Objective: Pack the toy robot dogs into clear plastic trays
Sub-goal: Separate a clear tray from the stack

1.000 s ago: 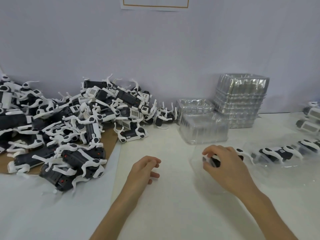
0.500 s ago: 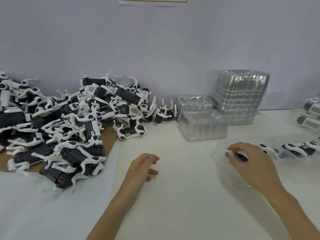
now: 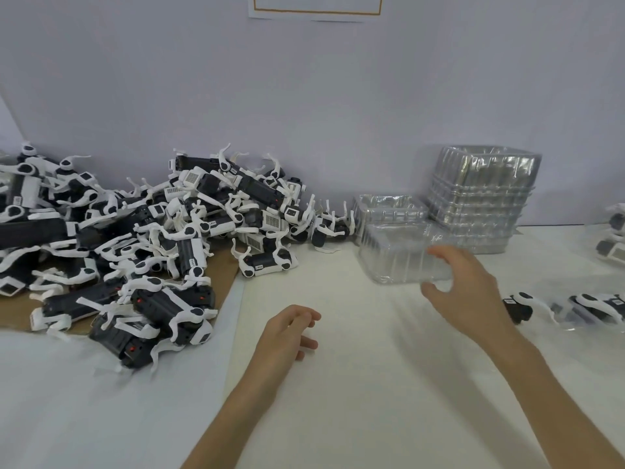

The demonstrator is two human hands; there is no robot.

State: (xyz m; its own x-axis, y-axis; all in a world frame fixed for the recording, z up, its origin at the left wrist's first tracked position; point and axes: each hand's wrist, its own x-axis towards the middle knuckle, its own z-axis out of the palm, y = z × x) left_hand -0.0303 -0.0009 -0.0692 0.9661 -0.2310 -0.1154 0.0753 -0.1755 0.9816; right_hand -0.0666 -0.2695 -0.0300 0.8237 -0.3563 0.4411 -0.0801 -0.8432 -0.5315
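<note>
A big heap of black-and-white toy robot dogs [image 3: 189, 238] covers the left of the table, partly on brown cardboard [image 3: 226, 286]. One clear plastic tray [image 3: 395, 255] lies upside down at the centre back. My right hand [image 3: 470, 292] reaches over its right end, with fingers on top and thumb underneath, curled round the corner. My left hand [image 3: 287, 333] rests on the white table with loosely curled fingers and holds nothing. A clear tray holding packed dogs [image 3: 602, 306] lies at the right edge.
A tall stack of clear trays [image 3: 483, 198] stands at the back right against the wall, with a shorter tray stack [image 3: 389, 204] beside it. More dogs [image 3: 614, 242] sit at the far right. A single dog [image 3: 267, 262] lies apart from the heap.
My right hand let go of the filled tray at the right and moved up and left to the upside-down tray. The filled tray stays at the right edge. My left hand barely moved.
</note>
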